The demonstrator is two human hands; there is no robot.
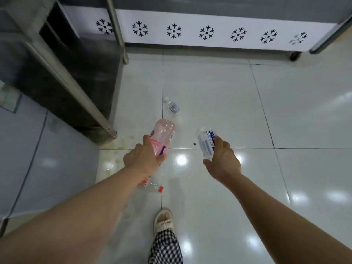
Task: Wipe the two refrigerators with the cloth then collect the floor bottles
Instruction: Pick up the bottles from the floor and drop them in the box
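My left hand (143, 159) grips a clear bottle with a pink label (163, 132), held out over the floor. My right hand (222, 159) grips a smaller clear bottle with a blue and white label (206, 142). A small clear bottle with a white cap (173, 106) lies on the tiled floor ahead of both hands. Another clear bottle with a red cap (154, 187) lies on the floor under my left forearm, partly hidden. The refrigerator with a snowflake panel (205, 33) stands at the far side. No cloth is in view.
A stainless steel cabinet (62, 73) with a slanted rail stands at the left, with a grey unit (34, 159) beside it. The white tiled floor (285, 111) is glossy, with stains near the cabinet's corner. My foot in a sandal (163, 220) is below.
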